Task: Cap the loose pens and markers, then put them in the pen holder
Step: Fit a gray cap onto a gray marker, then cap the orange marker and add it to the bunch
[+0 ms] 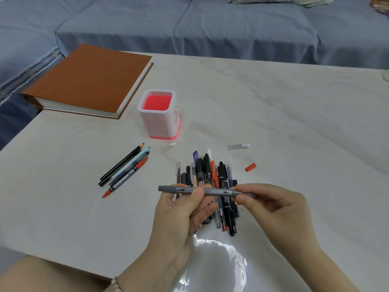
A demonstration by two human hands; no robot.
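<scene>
A grey double-ended marker (212, 191) lies level between both hands above a pile of pens and markers (212, 180). My left hand (181, 209) grips its middle with thumb on top. My right hand (271, 205) pinches its right end, where a grey cap sits. The white pen holder (157, 118) with a pink inside stands upright beyond the pile. Several pens and a pencil (126, 168) lie loose to the left, tips bare. A clear cap (238, 146) and a red cap (250, 167) lie to the right of the pile.
A thick brown-covered book (90, 81) lies at the table's far left corner. A blue sofa (210, 24) runs along the far side. The white table (294, 114) shows a bright glare patch near its front edge, between my arms.
</scene>
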